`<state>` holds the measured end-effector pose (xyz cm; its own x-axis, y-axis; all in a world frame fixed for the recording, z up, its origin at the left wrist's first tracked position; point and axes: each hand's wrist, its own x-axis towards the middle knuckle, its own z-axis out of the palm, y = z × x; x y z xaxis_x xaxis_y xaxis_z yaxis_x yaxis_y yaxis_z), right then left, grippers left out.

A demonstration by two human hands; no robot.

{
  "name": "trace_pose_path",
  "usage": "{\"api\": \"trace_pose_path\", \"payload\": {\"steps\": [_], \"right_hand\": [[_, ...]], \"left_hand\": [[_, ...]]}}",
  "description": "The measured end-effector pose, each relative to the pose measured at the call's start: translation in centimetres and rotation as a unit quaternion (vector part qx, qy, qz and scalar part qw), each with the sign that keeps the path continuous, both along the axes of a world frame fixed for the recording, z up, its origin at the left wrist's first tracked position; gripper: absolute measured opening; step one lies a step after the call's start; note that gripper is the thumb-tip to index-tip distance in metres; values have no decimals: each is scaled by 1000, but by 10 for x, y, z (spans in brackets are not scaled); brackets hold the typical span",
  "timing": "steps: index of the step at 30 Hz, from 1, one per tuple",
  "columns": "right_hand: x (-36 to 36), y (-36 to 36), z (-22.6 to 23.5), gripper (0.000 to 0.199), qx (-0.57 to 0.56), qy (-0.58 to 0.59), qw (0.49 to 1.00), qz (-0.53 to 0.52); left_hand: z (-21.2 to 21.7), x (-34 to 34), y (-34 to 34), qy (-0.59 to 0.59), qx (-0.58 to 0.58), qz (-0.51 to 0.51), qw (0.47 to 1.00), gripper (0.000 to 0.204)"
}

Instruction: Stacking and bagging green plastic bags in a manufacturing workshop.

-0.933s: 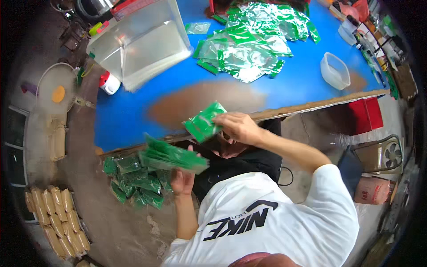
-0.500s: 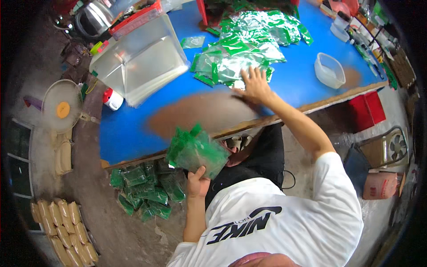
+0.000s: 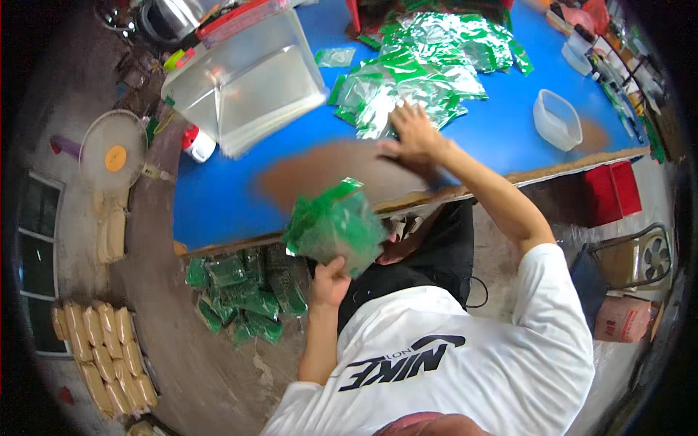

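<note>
My left hand [image 3: 332, 282] grips a fanned stack of clear plastic bags with green edges [image 3: 338, 229], thumb on top, just off the table's near edge. Stretched over the table, my right hand [image 3: 416, 136] has its fingers apart and holds nothing that I can see. Its fingertips are at the near edge of a spread-out heap of similar shiny green-and-clear bags [image 3: 407, 87]; whether they press on the bags I cannot make out. One flat bag [image 3: 335, 57] lies apart, left of the heap.
On the blue table [image 3: 211, 218] stand a stack of clear sheets [image 3: 262, 94], a red-and-white bottle [image 3: 198, 144] and a clear plastic tub [image 3: 558, 120]. Filled green packets [image 3: 247, 298] lie on the floor below. A fan [image 3: 113, 152] stands left, near stacked tan packs [image 3: 105, 356].
The view has shifted, so the table sits slightly further right. My right hand is a little further left along the heap's near edge. My left hand still grips the stack of bags.
</note>
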<state>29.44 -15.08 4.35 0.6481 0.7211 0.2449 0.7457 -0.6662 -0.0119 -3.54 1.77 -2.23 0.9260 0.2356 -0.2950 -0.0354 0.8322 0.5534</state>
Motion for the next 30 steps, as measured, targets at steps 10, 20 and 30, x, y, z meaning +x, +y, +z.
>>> {"api": "trace_pose_path", "payload": {"steps": [10,20,30], "right_hand": [[-86,6,15,60,183,45,982,16],[-131,-49,-31,45,290,164,932,146],[-176,-2,33,41,124,242,878,393]], "left_hand": [[10,13,-10,-31,-113,31,993,50],[19,-12,13,77,57,-7,995,57],[30,8,19,-50,-65,-109,991,65]]}}
